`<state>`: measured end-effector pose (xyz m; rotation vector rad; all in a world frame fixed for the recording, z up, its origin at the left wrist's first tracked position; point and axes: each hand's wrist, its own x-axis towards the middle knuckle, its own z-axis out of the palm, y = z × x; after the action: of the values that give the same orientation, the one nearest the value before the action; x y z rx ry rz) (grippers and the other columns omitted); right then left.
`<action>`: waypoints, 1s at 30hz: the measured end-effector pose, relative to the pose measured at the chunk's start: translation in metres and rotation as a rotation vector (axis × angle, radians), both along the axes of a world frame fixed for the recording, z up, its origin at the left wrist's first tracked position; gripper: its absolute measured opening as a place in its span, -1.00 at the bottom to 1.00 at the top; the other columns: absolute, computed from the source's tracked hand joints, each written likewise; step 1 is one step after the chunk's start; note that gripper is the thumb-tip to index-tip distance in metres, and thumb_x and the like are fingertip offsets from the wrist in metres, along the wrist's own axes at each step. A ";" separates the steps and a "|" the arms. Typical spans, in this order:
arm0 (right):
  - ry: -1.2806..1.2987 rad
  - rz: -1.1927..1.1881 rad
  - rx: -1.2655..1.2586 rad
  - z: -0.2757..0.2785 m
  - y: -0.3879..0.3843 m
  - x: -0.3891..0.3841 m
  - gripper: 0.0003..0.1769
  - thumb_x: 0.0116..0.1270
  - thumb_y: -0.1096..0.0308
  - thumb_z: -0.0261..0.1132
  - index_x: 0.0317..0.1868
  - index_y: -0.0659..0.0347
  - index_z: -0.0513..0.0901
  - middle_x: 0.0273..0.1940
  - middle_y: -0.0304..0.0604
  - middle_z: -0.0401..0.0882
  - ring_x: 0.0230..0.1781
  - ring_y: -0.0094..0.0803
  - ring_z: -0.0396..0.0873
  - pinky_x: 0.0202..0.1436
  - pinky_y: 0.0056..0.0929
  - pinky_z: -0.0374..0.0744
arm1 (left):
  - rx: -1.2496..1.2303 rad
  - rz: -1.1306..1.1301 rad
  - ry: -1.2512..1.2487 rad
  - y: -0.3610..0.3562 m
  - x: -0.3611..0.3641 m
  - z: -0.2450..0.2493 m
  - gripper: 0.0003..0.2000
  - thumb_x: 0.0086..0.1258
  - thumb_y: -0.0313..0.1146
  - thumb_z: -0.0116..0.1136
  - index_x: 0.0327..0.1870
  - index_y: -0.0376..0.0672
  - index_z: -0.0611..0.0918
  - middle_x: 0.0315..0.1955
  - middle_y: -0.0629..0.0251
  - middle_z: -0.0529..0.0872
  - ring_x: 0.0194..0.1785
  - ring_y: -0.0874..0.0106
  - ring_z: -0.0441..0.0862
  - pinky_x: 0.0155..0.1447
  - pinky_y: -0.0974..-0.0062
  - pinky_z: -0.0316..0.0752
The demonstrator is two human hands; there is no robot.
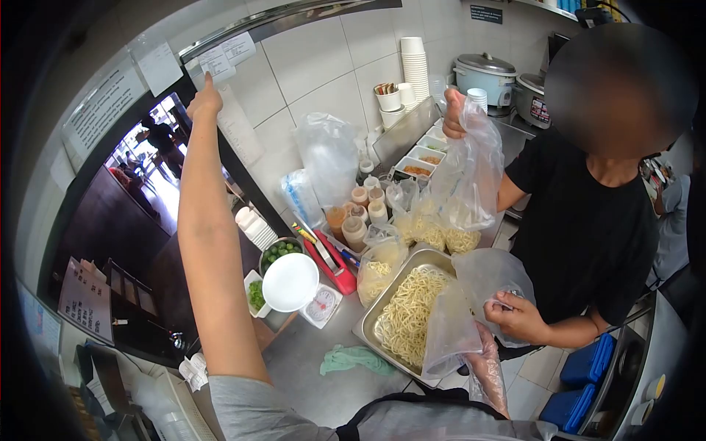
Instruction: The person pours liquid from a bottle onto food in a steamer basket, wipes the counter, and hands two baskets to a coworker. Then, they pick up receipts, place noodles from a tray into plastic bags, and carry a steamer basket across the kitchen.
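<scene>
My left hand [205, 100] is raised at the upper left, its index finger stretched out to a paper slip [215, 65] on the wall. It holds nothing. In a clear plastic glove, my right hand [487, 359] grips a clear plastic bag [450, 334] over the right side of a metal tray [365, 328]. The bag hides part of its fingers. Loose yellow noodles [413, 305] lie in the tray. Across from me, a co-worker's hand [515, 320] holds another plastic bag [494, 273]; their other hand [454, 114] lifts a clear bag [478, 173].
Filled noodle bags [434, 234] and sauce bottles [355, 231] stand behind the tray. A kitchen scale [321, 306], white bowl [290, 282] and green cloth [357, 360] are on the counter. Rice cookers [485, 79] sit at the back. The co-worker [588, 213] stands at right.
</scene>
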<state>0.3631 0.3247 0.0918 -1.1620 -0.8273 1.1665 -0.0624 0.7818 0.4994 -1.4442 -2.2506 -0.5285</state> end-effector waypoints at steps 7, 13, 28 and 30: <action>0.014 0.022 -0.041 0.023 0.028 -0.016 -0.30 -0.07 0.74 0.27 0.17 0.24 0.38 0.03 -0.21 0.50 0.03 -0.46 0.46 0.13 -0.48 0.41 | 0.048 0.029 0.019 0.018 -0.004 0.005 -0.34 0.35 -0.34 -0.23 0.42 0.43 -0.13 0.10 0.08 0.54 0.09 0.15 0.56 0.07 0.19 0.45; -0.009 0.045 -0.051 0.008 0.034 -0.012 -0.31 -0.07 0.74 0.27 0.17 0.26 0.37 0.03 -0.20 0.49 0.05 -0.44 0.46 0.16 -0.47 0.38 | 0.049 0.040 0.046 0.023 -0.002 0.000 -0.34 0.34 -0.33 -0.22 0.43 0.39 -0.13 0.08 0.09 0.55 0.07 0.16 0.58 0.03 0.21 0.47; -0.011 0.219 0.089 0.000 0.027 -0.009 -0.34 0.13 0.42 0.31 0.24 0.26 0.27 0.12 -0.13 0.40 0.13 -0.39 0.40 0.18 -0.42 0.37 | 0.108 -0.864 0.076 -0.092 0.090 -0.061 -0.60 0.29 -0.28 0.09 0.15 -0.06 0.42 -0.31 -0.01 0.64 -0.24 0.16 0.62 -0.11 0.32 0.49; 0.049 0.264 0.189 0.007 0.028 -0.011 -0.33 0.16 0.28 0.29 0.26 0.26 0.26 0.14 -0.12 0.37 0.18 -0.39 0.34 0.21 -0.40 0.33 | -0.214 -1.323 -0.256 -0.207 0.141 -0.111 -0.66 0.17 -0.46 0.14 0.02 -0.15 0.53 -0.31 0.28 0.57 -0.22 0.46 0.53 -0.15 0.49 0.44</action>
<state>0.3517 0.3524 0.0986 -0.8841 -1.0522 1.2953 0.0781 0.5745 0.3883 -3.0089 -1.1890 -0.8571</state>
